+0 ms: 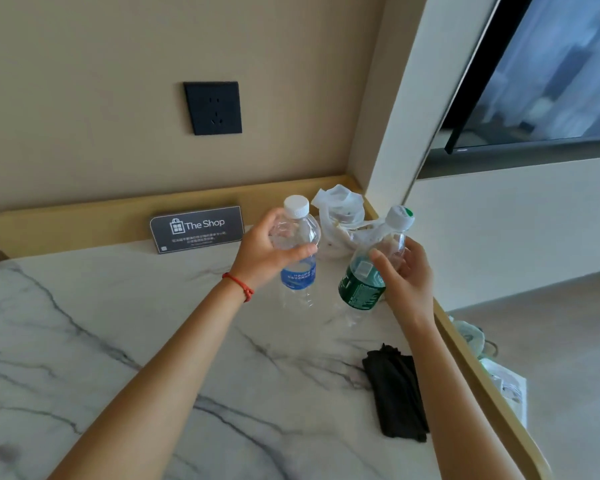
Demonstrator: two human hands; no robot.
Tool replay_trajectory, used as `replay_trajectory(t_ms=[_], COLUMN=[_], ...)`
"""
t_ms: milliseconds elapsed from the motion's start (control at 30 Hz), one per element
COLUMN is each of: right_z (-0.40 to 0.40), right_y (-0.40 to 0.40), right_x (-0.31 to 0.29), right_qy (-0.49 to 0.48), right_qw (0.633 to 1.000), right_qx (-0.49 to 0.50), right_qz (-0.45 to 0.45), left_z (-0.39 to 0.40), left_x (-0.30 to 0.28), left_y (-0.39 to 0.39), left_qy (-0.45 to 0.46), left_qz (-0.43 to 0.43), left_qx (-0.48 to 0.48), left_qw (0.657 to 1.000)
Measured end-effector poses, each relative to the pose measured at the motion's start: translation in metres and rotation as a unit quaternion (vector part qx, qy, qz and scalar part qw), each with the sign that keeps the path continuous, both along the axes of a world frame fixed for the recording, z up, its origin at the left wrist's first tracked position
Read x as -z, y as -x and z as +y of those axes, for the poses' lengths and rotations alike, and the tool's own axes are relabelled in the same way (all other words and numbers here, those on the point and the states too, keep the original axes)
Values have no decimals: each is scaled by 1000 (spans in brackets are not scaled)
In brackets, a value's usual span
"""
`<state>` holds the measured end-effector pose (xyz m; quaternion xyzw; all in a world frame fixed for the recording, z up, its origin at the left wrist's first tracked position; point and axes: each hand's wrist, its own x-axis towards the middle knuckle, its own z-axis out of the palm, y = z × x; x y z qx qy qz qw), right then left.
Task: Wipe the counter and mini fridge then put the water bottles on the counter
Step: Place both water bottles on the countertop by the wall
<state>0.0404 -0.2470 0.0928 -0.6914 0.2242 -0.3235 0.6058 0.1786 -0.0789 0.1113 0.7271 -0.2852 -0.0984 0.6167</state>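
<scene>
Setting both bottles down: our left hand grips the blue-label bottle, right hand the green-label bottle. Bench looks wiped; black cloth lies aside.

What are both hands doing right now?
Left hand: closed around the blue-label bottle.
Right hand: closed around the tilted green-label bottle.

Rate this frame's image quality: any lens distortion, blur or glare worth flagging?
Head view: wide-angle bending bows the white wall pillar and the wooden counter edge; lighting is soft and even with faint shadows; the small print on the dark grey "The Shop" sign is too soft to read; the wall-mounted black television screen carries pale reflections.
</scene>
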Motion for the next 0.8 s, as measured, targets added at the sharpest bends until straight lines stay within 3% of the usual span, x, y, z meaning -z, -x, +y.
replay_trajectory(t_ms=[800], right_z=[-24], right_y=[-20], right_x=[30], right_qy=[65], right_qw=[995], right_qx=[-76], right_qz=[13], left_z=[-42], left_x=[36], left_y=[-20], left_qy=[-51], left_qz=[24], left_qx=[58], left_qw=[997])
